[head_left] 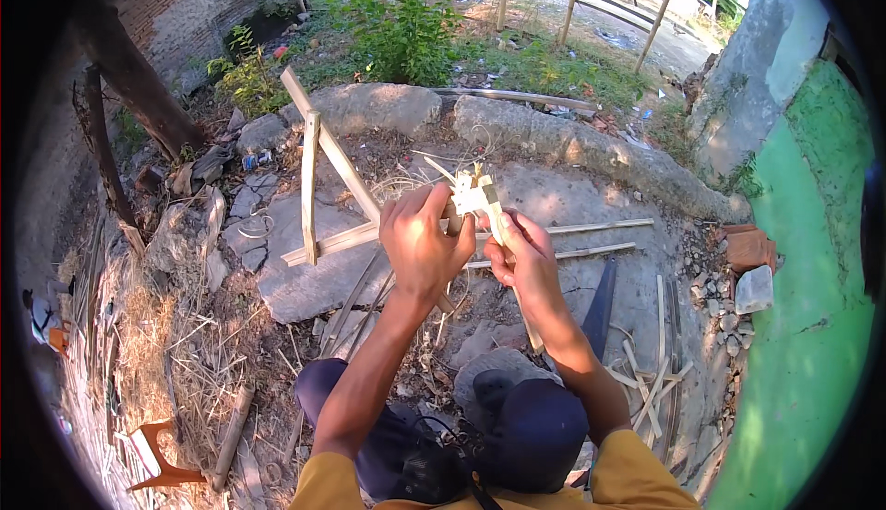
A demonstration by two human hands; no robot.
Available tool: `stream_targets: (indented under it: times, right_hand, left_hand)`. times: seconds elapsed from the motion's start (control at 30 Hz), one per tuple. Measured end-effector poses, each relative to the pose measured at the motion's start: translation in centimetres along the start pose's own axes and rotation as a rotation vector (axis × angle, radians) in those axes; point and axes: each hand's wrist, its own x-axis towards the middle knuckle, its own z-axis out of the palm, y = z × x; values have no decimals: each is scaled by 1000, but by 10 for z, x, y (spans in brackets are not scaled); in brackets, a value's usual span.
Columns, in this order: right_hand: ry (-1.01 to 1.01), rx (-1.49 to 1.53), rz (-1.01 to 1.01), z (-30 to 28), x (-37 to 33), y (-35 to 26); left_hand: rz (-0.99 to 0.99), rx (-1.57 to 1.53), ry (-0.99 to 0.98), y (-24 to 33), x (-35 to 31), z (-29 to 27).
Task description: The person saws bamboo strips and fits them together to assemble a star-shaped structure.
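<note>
My left hand (420, 238) is closed around the joint end of a pale wooden frame (343, 173), just right of the middle of the view. The frame's battens reach away to the left and cross in an angled shape. At that joint, pale strip ends (475, 194) overlap and stick up. My right hand (524, 256) is closed on a flat, light wooden strip (498, 219), its thumb and fingers pinching it beside the joint. The strip's lower end (533, 336) shows below the hand. My left palm hides part of the joint.
Long battens (591, 226) lie to the right on a cracked slab (295, 279). A dark saw-like blade (601, 307) and loose strips (653, 385) are beside my right forearm. Shavings (148, 362) and an orange piece (159, 459) lie left; a green wall (812, 325) stands right.
</note>
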Motion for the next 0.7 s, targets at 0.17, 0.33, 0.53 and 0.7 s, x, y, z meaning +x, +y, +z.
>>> stream_targets:
  times: [0.17, 0.33, 0.53, 0.7]
  right_hand:
    - [150, 325, 122, -13, 42, 47]
    - [229, 221, 17, -23, 53, 88]
    - [222, 321, 104, -40, 71, 111]
    - [278, 279, 129, -54, 74, 119]
  left_hand:
    - [20, 88, -17, -29, -10, 57]
    - [-51, 104, -115, -35, -28, 69]
    - [-52, 217, -147, -45, -42, 93]
    - [-39, 219, -153, -48, -49, 116]
